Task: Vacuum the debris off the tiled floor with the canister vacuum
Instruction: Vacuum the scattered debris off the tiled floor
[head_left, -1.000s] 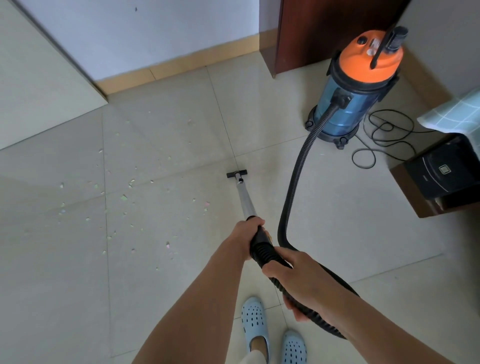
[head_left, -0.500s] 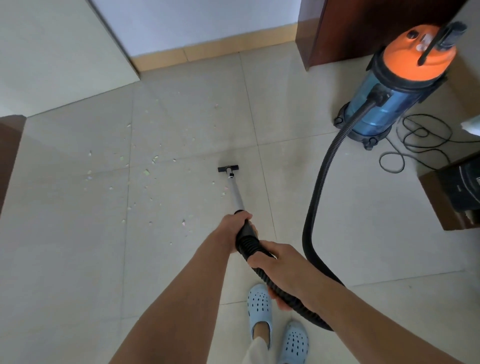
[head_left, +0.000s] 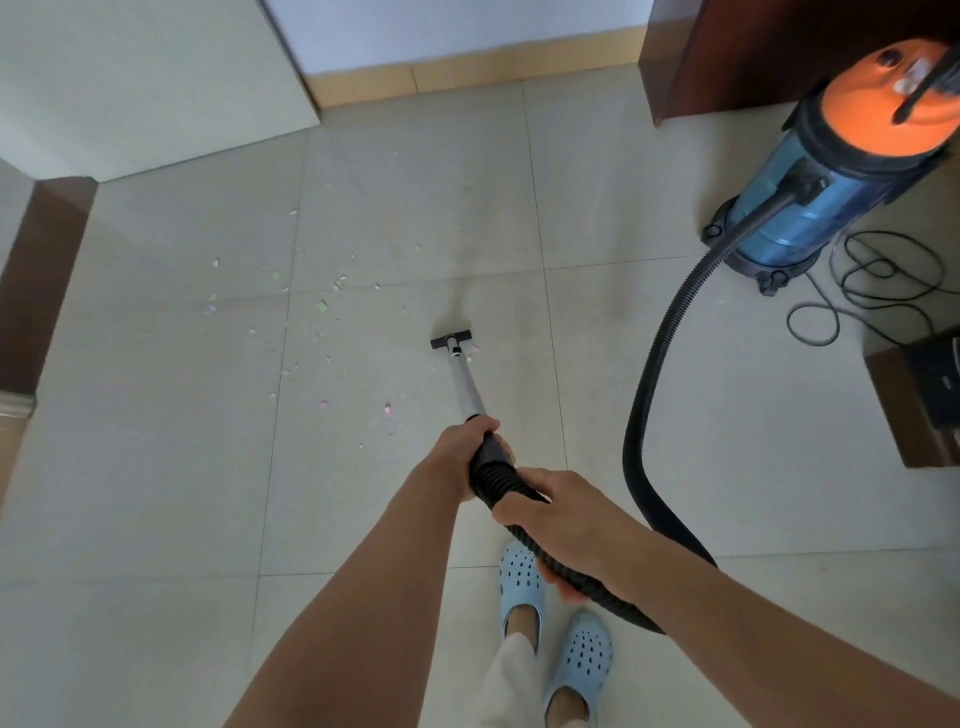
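**Both hands on the wand, nozzle at the edge of the scraps**

The left hand (head_left: 460, 452) is wrapped around the black cuff where the silver wand (head_left: 464, 387) meets the ribbed hose (head_left: 654, 374), fingers curled fully round it. The right hand (head_left: 558, 525) grips the hose just behind, closer to the body, with the thumb on top and the fingers tucked underneath. Both arms reach forward from the bottom of the view.

The wand slants down and away to the small black floor nozzle (head_left: 451, 340), which sits flat on the tiled floor (head_left: 156, 467) close to a grout line. The debris (head_left: 322, 306) (pale paper-like scraps, some greenish, some pinkish) lies scattered mostly to the left of the nozzle, across 2 or 3 tiles; a few bits lie just beside the nozzle and near the wand.

From the right hand the hose loops down past the person's side, curves up to the right and plugs into the side of the canister vacuum (head_left: 815, 208), a blue drum with an orange top standing upright at the upper right, well apart from the nozzle. Its black power cord (head_left: 878, 280) lies in loose coils on the floor just beside the base.

A dark wooden cabinet (head_left: 727, 57) stands behind the canister, and a brown box (head_left: 914, 395) sits at the right edge. 2 light blue clogs (head_left: 522, 577) show below the hands.
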